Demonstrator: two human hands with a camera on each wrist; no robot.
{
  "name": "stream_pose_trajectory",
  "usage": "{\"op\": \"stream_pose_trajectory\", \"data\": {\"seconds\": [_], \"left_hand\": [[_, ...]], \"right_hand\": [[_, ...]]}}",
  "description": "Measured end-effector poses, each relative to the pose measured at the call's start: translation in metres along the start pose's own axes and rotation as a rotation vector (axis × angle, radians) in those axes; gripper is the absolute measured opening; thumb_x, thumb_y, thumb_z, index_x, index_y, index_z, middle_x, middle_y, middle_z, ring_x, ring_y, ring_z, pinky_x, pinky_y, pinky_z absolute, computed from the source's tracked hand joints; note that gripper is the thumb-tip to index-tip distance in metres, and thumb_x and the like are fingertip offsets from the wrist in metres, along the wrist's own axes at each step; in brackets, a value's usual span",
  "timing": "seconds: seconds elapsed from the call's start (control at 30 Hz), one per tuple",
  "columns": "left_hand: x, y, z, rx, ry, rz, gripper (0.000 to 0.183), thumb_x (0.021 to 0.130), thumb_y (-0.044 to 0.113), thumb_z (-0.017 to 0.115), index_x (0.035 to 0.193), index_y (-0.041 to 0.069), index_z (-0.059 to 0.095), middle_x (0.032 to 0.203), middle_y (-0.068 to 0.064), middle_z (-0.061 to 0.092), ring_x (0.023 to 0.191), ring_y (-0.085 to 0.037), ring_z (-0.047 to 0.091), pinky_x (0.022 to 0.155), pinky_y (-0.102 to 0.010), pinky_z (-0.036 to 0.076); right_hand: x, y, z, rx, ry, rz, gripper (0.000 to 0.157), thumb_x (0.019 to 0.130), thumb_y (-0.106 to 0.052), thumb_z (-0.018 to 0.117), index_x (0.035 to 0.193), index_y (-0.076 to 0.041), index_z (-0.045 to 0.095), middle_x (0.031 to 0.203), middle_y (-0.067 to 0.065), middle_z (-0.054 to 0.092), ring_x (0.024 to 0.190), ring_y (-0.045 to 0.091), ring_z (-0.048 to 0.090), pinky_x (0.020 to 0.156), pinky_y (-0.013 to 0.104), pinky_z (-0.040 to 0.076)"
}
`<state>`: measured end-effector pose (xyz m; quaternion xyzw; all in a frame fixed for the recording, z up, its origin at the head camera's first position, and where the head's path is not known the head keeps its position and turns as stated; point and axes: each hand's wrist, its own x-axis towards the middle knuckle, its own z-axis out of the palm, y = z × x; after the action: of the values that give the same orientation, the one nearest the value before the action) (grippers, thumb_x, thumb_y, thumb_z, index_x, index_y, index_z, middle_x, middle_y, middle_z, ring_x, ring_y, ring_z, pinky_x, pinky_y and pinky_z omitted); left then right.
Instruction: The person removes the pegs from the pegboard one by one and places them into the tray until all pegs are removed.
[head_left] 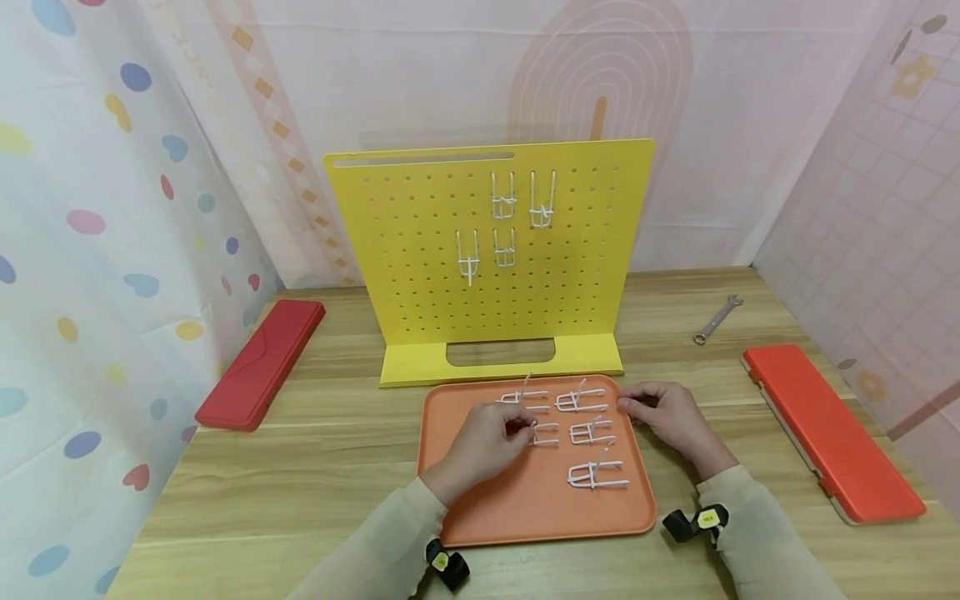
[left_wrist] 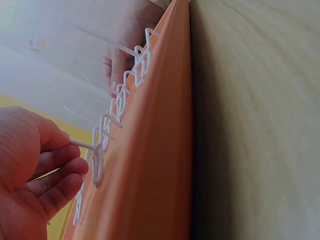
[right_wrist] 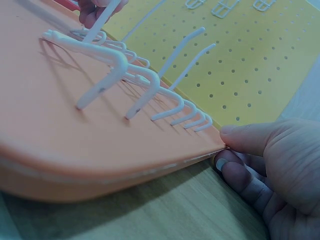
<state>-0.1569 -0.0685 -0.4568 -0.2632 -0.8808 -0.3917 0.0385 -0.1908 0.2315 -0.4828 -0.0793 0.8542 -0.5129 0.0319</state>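
Observation:
My left hand [head_left: 483,439] pinches the thin prong of a white wire pegboard hook [left_wrist: 97,167] lying on the orange tray [head_left: 540,521]. Fingers partly cover that hook in the head view. Around it on the tray lie several more white hooks [head_left: 596,475], their prongs pointing right. At the tray's right rim, my right hand [head_left: 670,412] grips the edge between thumb and fingers, as the right wrist view shows. Behind the tray stands a yellow pegboard [head_left: 420,283]; several white hooks [head_left: 542,208] hang on its upper and middle part.
A red case [head_left: 262,362] lies at the left and an orange-red case [head_left: 832,433] at the right. Between the pegboard and the right case rests a wrench [head_left: 717,320]. Patterned curtains [head_left: 720,167] enclose the wooden table at the back and sides.

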Motion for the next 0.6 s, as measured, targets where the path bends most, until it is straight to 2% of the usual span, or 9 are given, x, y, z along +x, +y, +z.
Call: {"op": "stream_pose_trajectory", "data": {"seconds": [0.33,0.6], "left_hand": [[-0.0006,0.0006,0.0000,-0.011,0.000,-0.011,0.005,0.088,0.008,0.069,0.087,0.009,0.074,0.078,0.007,0.067,0.067,-0.002,0.057,0.061,-0.019,0.049],[-0.0007,-0.0002,-0.0006,0.001,0.009,0.007,0.005,0.087,0.007,0.070,0.084,0.011,0.072,0.080,0.007,0.068,0.068,-0.001,0.058,0.062,-0.019,0.050]], "right_hand": [[-0.0001,0.0006,-0.0008,0.000,-0.001,0.002,0.023,0.089,-0.019,0.070,0.100,0.001,0.073,0.092,0.011,0.071,0.076,0.012,0.064,0.064,0.025,0.055],[0.0005,0.0009,-0.0007,-0.012,-0.002,0.013,0.024,0.089,-0.021,0.071,0.101,-0.001,0.073,0.093,0.011,0.071,0.078,0.013,0.064,0.065,0.025,0.055]]}}
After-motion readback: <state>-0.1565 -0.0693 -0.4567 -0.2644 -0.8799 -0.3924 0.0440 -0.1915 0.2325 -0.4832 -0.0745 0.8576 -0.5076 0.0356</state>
